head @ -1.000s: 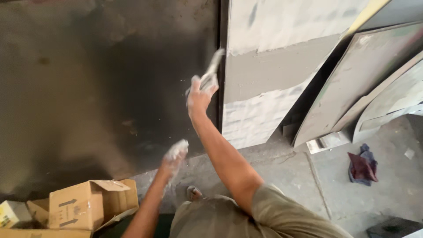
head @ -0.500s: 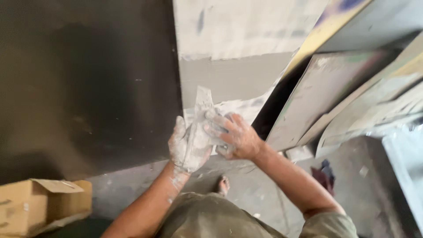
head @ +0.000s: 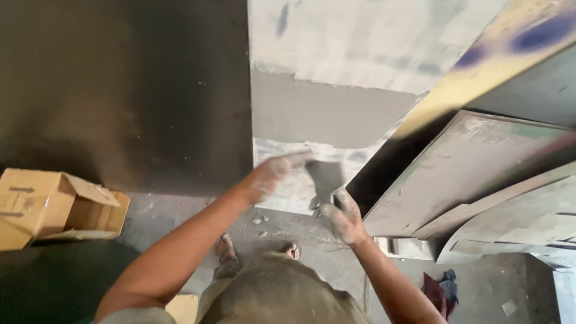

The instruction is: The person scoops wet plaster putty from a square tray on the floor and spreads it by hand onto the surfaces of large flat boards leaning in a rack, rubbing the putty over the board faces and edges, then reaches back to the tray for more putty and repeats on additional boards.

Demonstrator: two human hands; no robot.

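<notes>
My right hand [head: 341,219] grips the handle of a flat putty blade [head: 324,178] smeared with grey paste, held up in front of a pale upright panel [head: 336,90]. A band of fresh grey paste [head: 327,114] crosses that panel. My left hand [head: 273,174], dusted with white, is blurred and sits just left of the blade, its fingers reaching toward the blade's top edge. Whether it touches the blade or holds anything is unclear. Both hands hover in front of the panel's lower part.
A dark wall [head: 120,90] fills the left. An open cardboard box [head: 54,207] lies on the floor at left. Several grey boards [head: 480,180] lean at right. A crumpled cloth [head: 441,288] lies on the concrete floor. My feet [head: 225,246] stand below.
A second ago my right hand held the blade up against the panel edge. Both hands then met in front of me. Now my left hand has swept left and up off the blade.
</notes>
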